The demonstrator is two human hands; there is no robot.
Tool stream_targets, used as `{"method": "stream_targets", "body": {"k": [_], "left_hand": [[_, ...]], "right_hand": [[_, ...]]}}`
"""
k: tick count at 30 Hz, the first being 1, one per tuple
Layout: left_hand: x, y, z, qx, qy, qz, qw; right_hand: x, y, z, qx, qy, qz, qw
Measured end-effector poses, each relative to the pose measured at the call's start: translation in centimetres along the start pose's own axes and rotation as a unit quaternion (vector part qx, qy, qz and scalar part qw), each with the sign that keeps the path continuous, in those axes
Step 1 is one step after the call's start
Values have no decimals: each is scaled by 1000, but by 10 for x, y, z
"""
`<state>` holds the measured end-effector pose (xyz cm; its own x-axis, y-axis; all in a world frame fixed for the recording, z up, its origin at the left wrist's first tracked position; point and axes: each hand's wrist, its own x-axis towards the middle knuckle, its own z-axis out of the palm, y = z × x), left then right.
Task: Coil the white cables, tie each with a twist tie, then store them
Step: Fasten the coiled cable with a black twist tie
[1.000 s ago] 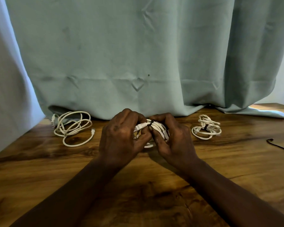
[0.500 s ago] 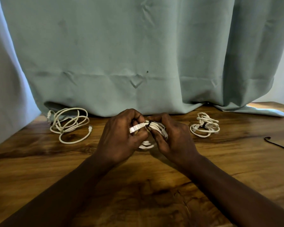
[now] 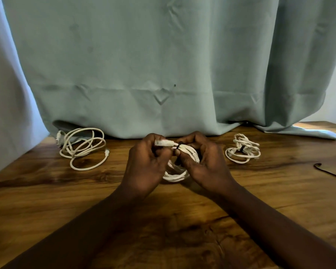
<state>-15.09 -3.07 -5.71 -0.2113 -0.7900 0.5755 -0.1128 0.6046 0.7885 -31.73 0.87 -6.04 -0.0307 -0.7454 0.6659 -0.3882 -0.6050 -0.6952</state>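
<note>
Fingers (image 3: 192, 140) of left hand (image 3: 144, 167), right hand (image 3: 208, 167) pinch coil (image 3: 175, 176), loose cable (image 3: 85, 169), tied bundle (image 3: 241, 152) nearby

The table (image 3: 47, 200) is showing glossy, varnished-looking wood with dark grain and is catching light. The curtain (image 3: 144, 65) is hanging as matt, creased cloth. The held cable (image 3: 175, 176) and loose cable (image 3: 81, 150) are looking smooth, matt white and plastic-sheathed. The tie (image 3: 179, 146) is looking matt black.
</note>
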Motion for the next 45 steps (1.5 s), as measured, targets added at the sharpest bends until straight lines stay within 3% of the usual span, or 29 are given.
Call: {"method": "stream_targets", "body": {"k": [2,9,15,18,25,32,40,45], "left_hand": [[3,-2,-2,-49,-32,-40,998],[11,-11,-20,-107,-110,-58,986],[17,-10,-34,-211,-170,-198,942],[19,-15,-41,-227,-184,-219,931],[17,-14,-30,-191,-112,-109,969],[17,-12,-28,-80,-71,-17,994],[16,-7,-30,30,-49,81,995],[10,-4,-23,6,-34,73,997]], "right_hand": [[0,3,-1,-4,8,6,1000],[0,3,-5,23,-37,64,997],[-3,1,-2,73,-74,91,990],[-5,-1,2,73,-113,86,987],[-3,-1,4,106,-130,111,980],[-4,-2,7,32,-115,72,990],[-5,-7,4,25,-83,81,993],[-6,-7,11,54,-67,86,993]]}}
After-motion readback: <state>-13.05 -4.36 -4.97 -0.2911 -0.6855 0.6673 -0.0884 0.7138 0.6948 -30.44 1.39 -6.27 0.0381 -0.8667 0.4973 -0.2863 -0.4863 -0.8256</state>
